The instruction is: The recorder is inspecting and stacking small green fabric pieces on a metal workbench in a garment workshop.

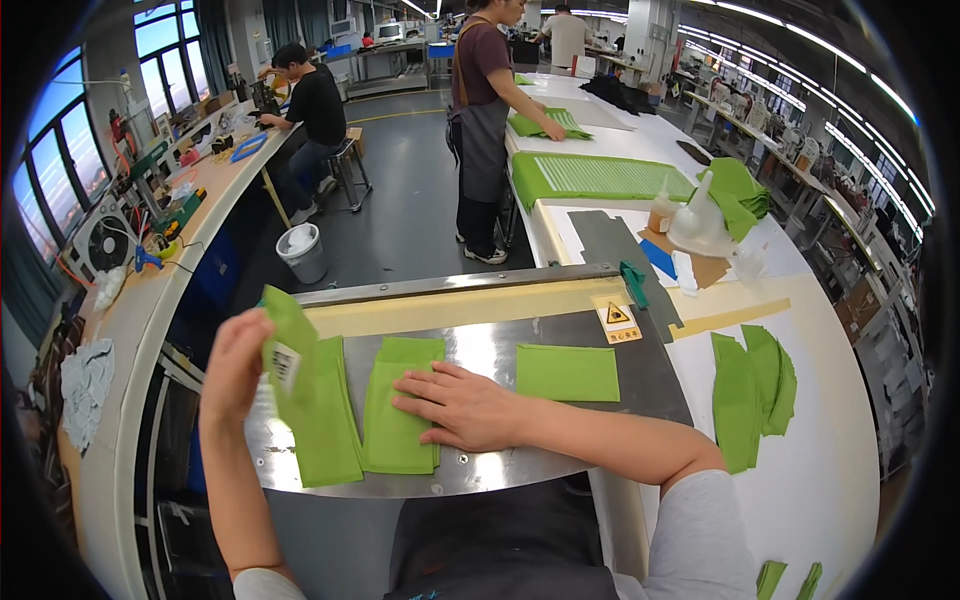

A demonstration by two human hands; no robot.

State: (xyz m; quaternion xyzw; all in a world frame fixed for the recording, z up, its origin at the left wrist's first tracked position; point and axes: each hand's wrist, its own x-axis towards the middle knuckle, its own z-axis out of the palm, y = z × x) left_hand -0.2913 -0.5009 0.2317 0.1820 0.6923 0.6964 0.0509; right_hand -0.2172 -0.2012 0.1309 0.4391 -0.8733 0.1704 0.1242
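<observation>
My left hand (238, 362) pinches the edge of a green fabric piece (287, 330) and holds it raised at the left. A white label (285, 366) with a printed code shows on that piece. Below it lies a green fabric panel (333, 440); whether the two are joined I cannot tell. My right hand (462, 407) rests flat, fingers stretched out, on the right side of a stack of green panels (392, 435) beside it. Farther right, a smaller green rectangle (567, 374) lies flat. All of these are on a shiny metal plate (480, 345).
A metal bar (440, 284) borders the plate's far side, with a warning sticker (616, 316) at its right. More green pieces (735, 400) lie on the white table at right. Beyond are a white funnel-shaped container (700, 225), a bin (302, 255) and a standing co-worker (485, 130).
</observation>
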